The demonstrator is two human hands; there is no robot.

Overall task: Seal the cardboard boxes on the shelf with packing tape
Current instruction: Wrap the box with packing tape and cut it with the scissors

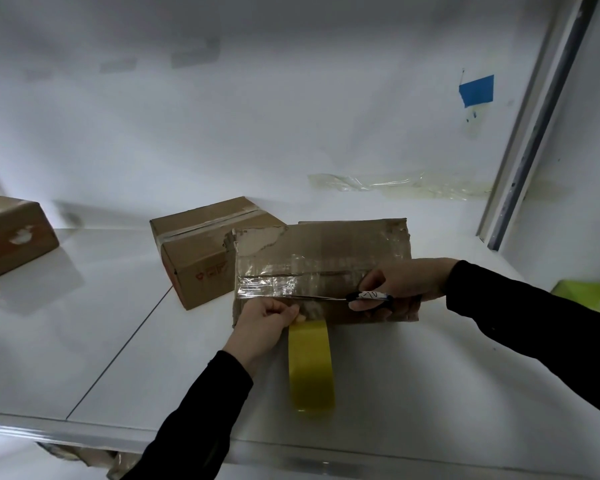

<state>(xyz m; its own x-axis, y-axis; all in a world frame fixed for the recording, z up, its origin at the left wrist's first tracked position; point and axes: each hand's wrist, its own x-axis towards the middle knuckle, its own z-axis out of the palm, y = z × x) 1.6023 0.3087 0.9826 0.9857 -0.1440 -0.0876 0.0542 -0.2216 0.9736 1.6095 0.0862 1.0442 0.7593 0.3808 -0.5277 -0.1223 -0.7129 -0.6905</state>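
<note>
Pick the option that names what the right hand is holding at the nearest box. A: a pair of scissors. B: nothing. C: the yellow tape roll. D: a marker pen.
A: the right hand grips black-handled scissors, blades lying along the taped seam of the nearest box; the left hand holds the yellow tape roll.

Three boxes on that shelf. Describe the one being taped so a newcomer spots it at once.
On the white shelf, look right, near the grey metal upright. The battered brown cardboard box lies there. Unlike its two neighbours, it has a torn top edge, crinkled clear tape, and the left hand and right hand working on it.
</note>
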